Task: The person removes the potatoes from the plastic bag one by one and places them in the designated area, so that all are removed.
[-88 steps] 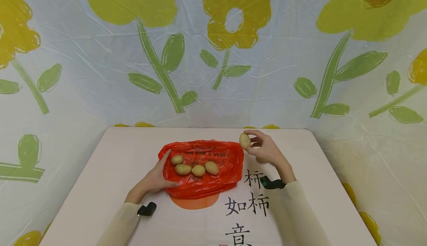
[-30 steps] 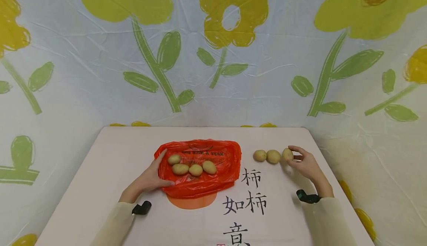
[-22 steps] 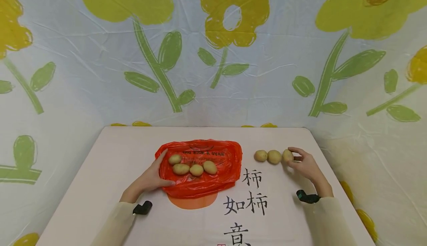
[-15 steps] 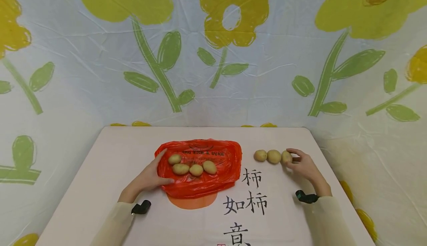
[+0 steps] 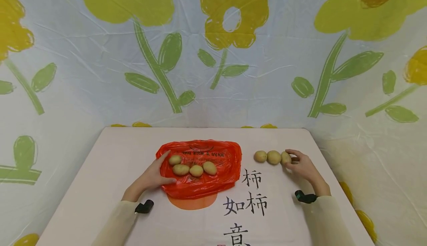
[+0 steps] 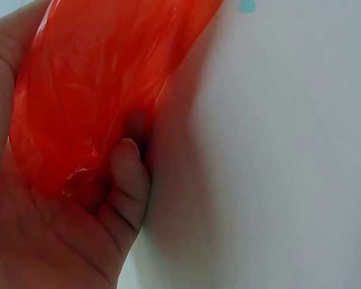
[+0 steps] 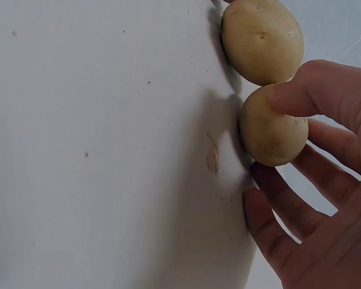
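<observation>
In the head view my right hand pinches a potato at the right end of a short row on the table. The right wrist view shows my thumb on the near side of this potato and fingers behind it; it touches the neighbouring potato. The row's other two are a middle potato and a left potato. My left hand holds the left end of a red plastic bag, its rim rolled open. Several potatoes lie inside. In the left wrist view, fingers curl against the bag.
The pale table carries a cloth with black brush characters in front of the row. An orange printed shape shows under the bag's front edge. A flowered sheet hangs behind and at both sides.
The right hand has carried the potato from beside the bag to the right and down. It then shifted slightly left until this potato met the row. The left hand stayed on the bag.
</observation>
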A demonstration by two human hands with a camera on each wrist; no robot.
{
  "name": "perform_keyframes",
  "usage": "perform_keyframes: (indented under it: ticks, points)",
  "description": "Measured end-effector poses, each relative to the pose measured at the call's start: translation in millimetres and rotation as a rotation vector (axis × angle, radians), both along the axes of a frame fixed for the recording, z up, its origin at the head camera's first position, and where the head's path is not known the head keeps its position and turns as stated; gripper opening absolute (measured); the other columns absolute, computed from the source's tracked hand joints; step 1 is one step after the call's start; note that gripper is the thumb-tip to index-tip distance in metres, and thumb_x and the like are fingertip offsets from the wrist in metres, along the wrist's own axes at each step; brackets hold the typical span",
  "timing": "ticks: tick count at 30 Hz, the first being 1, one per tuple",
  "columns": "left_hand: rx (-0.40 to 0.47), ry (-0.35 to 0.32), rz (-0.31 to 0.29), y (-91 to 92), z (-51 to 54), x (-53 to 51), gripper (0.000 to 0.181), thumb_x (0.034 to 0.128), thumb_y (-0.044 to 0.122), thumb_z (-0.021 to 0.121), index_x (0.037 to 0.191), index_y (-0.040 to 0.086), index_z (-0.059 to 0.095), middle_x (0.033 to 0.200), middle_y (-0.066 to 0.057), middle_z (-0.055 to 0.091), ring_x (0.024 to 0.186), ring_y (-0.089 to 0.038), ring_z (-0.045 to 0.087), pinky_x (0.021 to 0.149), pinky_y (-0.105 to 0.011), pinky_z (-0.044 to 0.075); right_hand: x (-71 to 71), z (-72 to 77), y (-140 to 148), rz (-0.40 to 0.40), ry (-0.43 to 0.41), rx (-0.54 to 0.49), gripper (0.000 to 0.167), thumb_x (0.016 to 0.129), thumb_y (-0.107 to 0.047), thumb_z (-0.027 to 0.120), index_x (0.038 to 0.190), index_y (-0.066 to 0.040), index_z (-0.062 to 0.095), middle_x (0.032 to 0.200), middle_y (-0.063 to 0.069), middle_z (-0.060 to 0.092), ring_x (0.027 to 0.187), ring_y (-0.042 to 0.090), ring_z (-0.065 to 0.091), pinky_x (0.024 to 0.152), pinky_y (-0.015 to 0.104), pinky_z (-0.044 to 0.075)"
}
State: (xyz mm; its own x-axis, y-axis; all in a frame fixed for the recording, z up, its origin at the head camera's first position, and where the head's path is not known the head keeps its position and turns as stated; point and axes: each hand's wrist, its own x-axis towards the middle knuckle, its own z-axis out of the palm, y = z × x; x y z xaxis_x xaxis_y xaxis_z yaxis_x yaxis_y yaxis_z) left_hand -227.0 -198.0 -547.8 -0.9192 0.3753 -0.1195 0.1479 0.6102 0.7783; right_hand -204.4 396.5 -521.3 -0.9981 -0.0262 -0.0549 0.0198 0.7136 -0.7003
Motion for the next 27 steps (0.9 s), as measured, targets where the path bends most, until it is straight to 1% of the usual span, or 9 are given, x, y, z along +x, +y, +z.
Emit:
perform_keyframes:
  ticks: [4,7,13,17,20,24,27]
  points:
    - [-0.002,-0.029,-0.002,-0.3,-0.1,1.4,0.118,0.0779,0.042,0.089,0.165,0.014,0.015,0.166,-0.025,0.024,0.151,-0.048,0.027,0.116,-0.070,0.032,-1.9,-1.9,1,-0.002,-0.013,0.010,0.061,0.093,-0.016,0.074,0.146,0.003,0.050,0.144,0.035,0.053,0.122,0.051,0.060,0.088,0.044,0.056]
    - [-0.002,-0.037,0.000,-0.8,0.0,2.3,0.118,0.0779,0.042,0.089,0.165,0.015,0.014,0.166,-0.025,0.023,0.150,-0.049,0.027,0.116,-0.070,0.033,-2.1,-3.3,2,0.005,-0.028,0.009,0.062,0.094,-0.017,0.073,0.148,0.002,0.049,0.144,0.036,0.052,0.123,0.051,0.060,0.090,0.045,0.056]
    - [-0.029,-0.052,0.009,3.2,-1.1,3.7,0.119,0.0774,0.048,0.087,0.166,0.022,0.012,0.167,-0.021,0.025,0.151,-0.048,0.030,0.116,-0.070,0.032,-1.4,-1.8,2,0.009,-0.041,0.024,0.065,0.094,-0.019,0.073,0.150,0.001,0.048,0.144,0.036,0.051,0.123,0.051,0.059,0.092,0.050,0.056]
    - [-0.056,-0.064,0.023,5.3,-1.0,4.2,0.120,0.0765,0.052,0.087,0.166,0.026,0.012,0.167,-0.021,0.027,0.149,-0.049,0.033,0.114,-0.072,0.034,-1.5,-0.9,2,0.010,-0.038,0.028,0.065,0.094,-0.021,0.074,0.150,0.002,0.047,0.146,0.035,0.051,0.124,0.052,0.059,0.092,0.051,0.057]
    - [-0.053,-0.065,0.032,4.5,-0.2,4.7,0.119,0.0768,0.050,0.087,0.166,0.026,0.012,0.166,-0.022,0.029,0.148,-0.051,0.034,0.113,-0.072,0.035,-1.6,0.0,1,0.021,-0.028,0.013,0.067,0.094,-0.021,0.074,0.150,0.004,0.046,0.147,0.035,0.050,0.124,0.052,0.059,0.092,0.050,0.057]
    - [-0.023,-0.087,0.038,2.6,-0.4,5.6,0.117,0.0778,0.048,0.087,0.166,0.028,0.012,0.166,-0.021,0.028,0.148,-0.050,0.033,0.114,-0.071,0.036,-0.9,4.5,1,0.026,-0.004,-0.004,0.067,0.094,-0.020,0.075,0.149,0.005,0.046,0.149,0.033,0.049,0.124,0.052,0.059,0.094,0.049,0.056]
    - [-0.004,-0.105,0.039,1.8,-1.1,6.5,0.117,0.0782,0.048,0.087,0.166,0.030,0.012,0.167,-0.021,0.026,0.150,-0.049,0.031,0.114,-0.070,0.035,-0.3,8.3,2,0.015,0.015,0.004,0.068,0.095,-0.024,0.075,0.150,0.003,0.046,0.150,0.030,0.049,0.127,0.051,0.057,0.096,0.051,0.054]
